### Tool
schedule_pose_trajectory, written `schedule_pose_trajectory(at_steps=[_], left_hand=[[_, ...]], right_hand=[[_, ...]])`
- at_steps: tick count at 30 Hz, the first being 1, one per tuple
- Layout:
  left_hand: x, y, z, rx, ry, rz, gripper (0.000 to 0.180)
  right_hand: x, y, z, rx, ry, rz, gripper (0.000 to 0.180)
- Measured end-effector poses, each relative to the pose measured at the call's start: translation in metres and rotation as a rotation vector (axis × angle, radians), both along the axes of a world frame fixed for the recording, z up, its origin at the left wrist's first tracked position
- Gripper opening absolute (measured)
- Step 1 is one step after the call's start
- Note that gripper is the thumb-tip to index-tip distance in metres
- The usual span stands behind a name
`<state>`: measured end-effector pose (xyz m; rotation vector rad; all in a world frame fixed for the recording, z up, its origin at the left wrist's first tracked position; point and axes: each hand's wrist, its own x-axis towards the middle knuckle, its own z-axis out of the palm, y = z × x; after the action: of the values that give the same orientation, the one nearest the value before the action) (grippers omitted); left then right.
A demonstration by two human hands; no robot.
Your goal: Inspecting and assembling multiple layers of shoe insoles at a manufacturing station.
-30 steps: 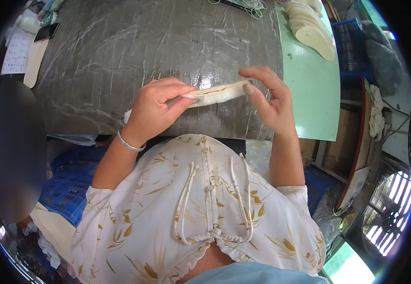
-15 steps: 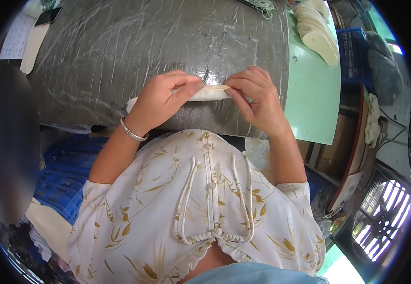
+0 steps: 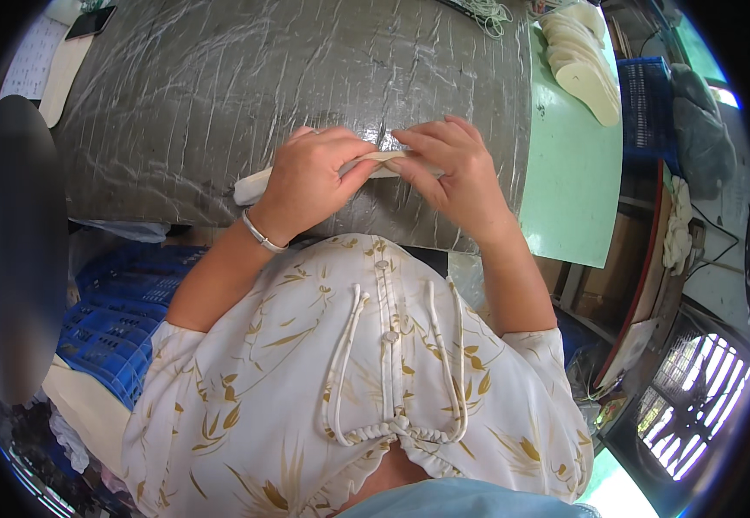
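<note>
My left hand (image 3: pixel 316 177) and right hand (image 3: pixel 461 177) each pinch a white pad (image 3: pixel 255 186), thumbs and fingers closed on its edge, over the near side of a grey, plastic-covered table (image 3: pixel 219 104). A light, even pinch should keep that edge straight. Right: green board (image 3: pixel 569 190), pale insoles (image 3: pixel 578 65). Lower left: blue crate (image 3: pixel 111 345).

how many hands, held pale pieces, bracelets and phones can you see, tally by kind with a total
Hands: 2 (left hand, right hand)
Held pale piece: 1, layers not counted
Bracelet: 1
Phone: 1
Total: 5
</note>
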<state>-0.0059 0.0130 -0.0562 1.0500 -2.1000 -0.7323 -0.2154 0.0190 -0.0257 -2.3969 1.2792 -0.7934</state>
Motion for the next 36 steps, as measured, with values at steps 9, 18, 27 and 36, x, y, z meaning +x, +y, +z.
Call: schedule_pose_trajectory(at_steps=[9, 18, 27, 36], left_hand=[[0.040, -0.012, 0.001, 0.330, 0.013, -0.026, 0.028], [0.041, 0.001, -0.011, 0.124, -0.059, -0.003, 0.014], [0.020, -0.019, 0.015, 0.177, -0.136, -0.109, 0.034], [0.022, -0.066, 0.022, 0.728, 0.516, 0.081, 0.025]], right_hand=[[0.006, -0.003, -0.009, -0.042, 0.038, 0.065, 0.012], [0.008, -0.003, -0.007, 0.037, -0.016, 0.003, 0.013], [0.007, -0.014, -0.017, 0.068, 0.087, 0.024, 0.017], [-0.052, -0.025, -0.015, 0.336, -0.751, -0.335, 0.051]])
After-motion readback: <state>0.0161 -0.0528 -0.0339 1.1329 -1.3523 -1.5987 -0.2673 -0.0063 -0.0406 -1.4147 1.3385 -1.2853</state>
